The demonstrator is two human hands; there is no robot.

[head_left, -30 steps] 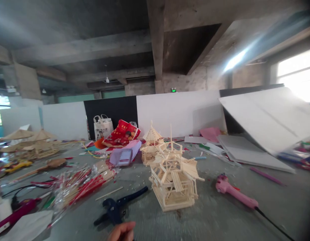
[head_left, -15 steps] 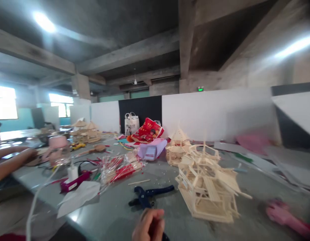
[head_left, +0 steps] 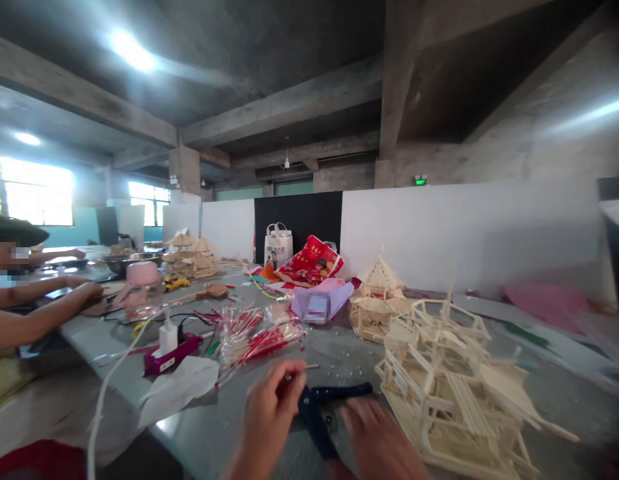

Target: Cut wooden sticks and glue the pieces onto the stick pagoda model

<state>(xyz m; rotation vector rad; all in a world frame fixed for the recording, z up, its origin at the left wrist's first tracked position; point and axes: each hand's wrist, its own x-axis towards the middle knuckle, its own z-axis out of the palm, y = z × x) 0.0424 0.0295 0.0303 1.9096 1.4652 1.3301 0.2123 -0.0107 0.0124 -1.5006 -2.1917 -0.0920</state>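
My left hand [head_left: 272, 413] is at the lower middle with thumb and index finger pinched together; what is between them is too small to make out. Just past its fingertips shows the end of a thin wooden stick [head_left: 312, 366]. A dark blue hand cutter [head_left: 342, 392] lies on the grey table between my hands, its jaw end partly hidden by the left one. My right hand [head_left: 382, 437], smeared by motion, is close to the cutter's handles; whether it touches them I cannot tell. At the right stands a pale wooden-stick model building [head_left: 452, 393], with a smaller pointed-roof model [head_left: 379, 293] behind.
Bagged red-tipped sticks [head_left: 262, 340], a white cloth or paper [head_left: 182, 390] and a purple power strip [head_left: 172, 357] with cords lie left. A lilac packet [head_left: 322, 300] and a red bag [head_left: 312, 260] sit behind. Another person's arms [head_left: 49, 300] reach in at the far left.
The view has swung left, so everything sits further right. My left hand has moved forward past the cutter's jaws, and my right hand has come into view beside the handles.
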